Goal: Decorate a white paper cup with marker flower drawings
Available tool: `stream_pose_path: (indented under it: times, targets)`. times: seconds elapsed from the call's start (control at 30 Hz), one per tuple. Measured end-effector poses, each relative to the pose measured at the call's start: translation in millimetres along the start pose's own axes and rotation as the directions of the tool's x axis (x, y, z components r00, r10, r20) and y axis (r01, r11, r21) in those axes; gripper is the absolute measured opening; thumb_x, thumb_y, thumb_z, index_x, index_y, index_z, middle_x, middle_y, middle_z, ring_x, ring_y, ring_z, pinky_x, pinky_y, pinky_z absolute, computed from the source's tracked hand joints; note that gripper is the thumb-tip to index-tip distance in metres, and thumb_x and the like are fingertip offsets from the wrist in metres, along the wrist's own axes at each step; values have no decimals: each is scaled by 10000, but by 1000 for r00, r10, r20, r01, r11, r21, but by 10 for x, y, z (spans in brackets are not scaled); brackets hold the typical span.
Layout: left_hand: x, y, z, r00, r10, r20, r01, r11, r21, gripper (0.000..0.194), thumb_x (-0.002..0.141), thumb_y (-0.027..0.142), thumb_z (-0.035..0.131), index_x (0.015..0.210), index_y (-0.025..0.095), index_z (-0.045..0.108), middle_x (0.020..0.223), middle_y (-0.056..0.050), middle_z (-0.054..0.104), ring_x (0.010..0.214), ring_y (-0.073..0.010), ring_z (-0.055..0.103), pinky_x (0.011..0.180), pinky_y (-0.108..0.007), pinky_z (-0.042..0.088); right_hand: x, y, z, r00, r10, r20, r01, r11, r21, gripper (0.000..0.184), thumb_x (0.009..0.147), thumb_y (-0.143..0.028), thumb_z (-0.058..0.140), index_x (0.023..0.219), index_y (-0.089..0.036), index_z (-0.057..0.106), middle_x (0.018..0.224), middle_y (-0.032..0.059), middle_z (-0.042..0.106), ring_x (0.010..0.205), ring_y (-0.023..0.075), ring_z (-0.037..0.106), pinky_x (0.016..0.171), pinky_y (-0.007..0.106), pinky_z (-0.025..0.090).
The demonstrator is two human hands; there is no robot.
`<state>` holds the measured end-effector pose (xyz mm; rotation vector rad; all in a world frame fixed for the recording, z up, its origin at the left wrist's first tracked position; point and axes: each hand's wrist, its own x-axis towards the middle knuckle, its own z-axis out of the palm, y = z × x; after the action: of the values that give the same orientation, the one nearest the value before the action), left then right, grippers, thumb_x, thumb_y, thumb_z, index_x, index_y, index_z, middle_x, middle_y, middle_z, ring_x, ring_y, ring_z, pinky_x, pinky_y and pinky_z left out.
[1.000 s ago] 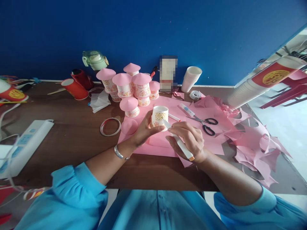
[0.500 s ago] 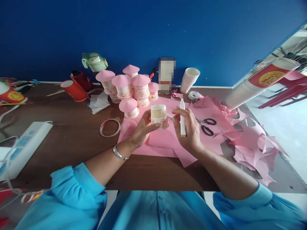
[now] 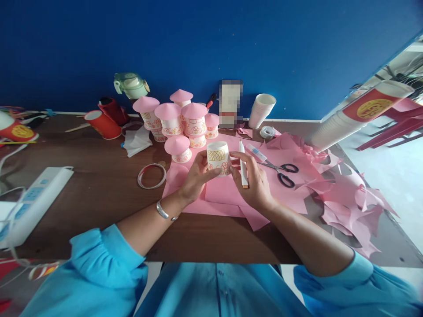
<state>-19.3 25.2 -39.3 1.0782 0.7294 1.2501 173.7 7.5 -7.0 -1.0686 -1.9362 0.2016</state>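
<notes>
My left hand [image 3: 197,178] grips the left side of a white paper cup [image 3: 218,159], thumb across its front. The cup stands upside down, with a yellow crosshatched band and red flower drawings. My right hand [image 3: 253,181] has a white marker [image 3: 243,165] with an orange-brown end tucked between its fingers. Its fingertips touch the cup's right side. Behind my left hand, several decorated cups with pink paper cone roofs [image 3: 177,144] stand in a cluster, some stacked. Pink paper sheets [image 3: 223,193] lie beneath both hands.
Black-handled scissors [image 3: 284,172] lie right of my right hand, beside a small clear packet [image 3: 256,152]. Pink scraps [image 3: 350,198] cover the table's right side. A tape roll [image 3: 151,176], power strip [image 3: 36,204], stacked white cups [image 3: 262,110] and red cup [image 3: 102,124] stand around.
My right hand has moved left with the marker, bringing its fingertips onto the cup. The small packet and scissor blades are now uncovered. My left hand keeps its hold, the cup slightly raised.
</notes>
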Motion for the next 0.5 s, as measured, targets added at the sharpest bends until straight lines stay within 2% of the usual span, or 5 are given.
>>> stream_pose_path:
  times: [0.17, 0.27, 0.37, 0.5]
  targets:
    - [29, 18, 22, 1000, -1, 23, 2, 998, -64, 536, 813, 453, 874, 1244, 274, 610, 1245, -55, 733, 1244, -270, 677, 1077, -480, 542, 2, 5, 8, 1000, -14, -18, 15, 1000, 1, 278, 1046, -252, 586, 1323, -234, 560, 1183, 87, 753, 921, 197, 770, 787, 340, 633]
    - [18, 61, 56, 995, -19, 94, 28, 996, -88, 491, 853, 486, 837, 1234, 245, 643, 1217, -77, 748, 1207, -281, 691, 1062, -472, 541, -2, 10, 24, 1000, -19, -25, 19, 1000, -6, 303, 1033, -257, 612, 1330, -243, 554, 1146, 79, 737, 923, 209, 756, 794, 357, 639]
    - [-19, 91, 75, 983, -45, 177, 57, 997, -60, 450, 893, 475, 818, 1230, 234, 640, 1178, -75, 737, 1130, -259, 704, 1023, -454, 552, -17, 9, 43, 999, -44, -24, 44, 999, -19, 340, 1024, -287, 648, 1342, -239, 537, 1135, 83, 720, 899, 217, 744, 742, 355, 634]
    - [-54, 100, 100, 984, -55, 171, 59, 998, -16, 556, 787, 354, 932, 1214, 269, 586, 1084, -21, 704, 1039, -218, 702, 971, -430, 574, -33, -6, 47, 997, -72, -21, 71, 997, -8, 365, 1022, -278, 652, 1360, -239, 521, 1161, 89, 708, 888, 211, 734, 747, 358, 633]
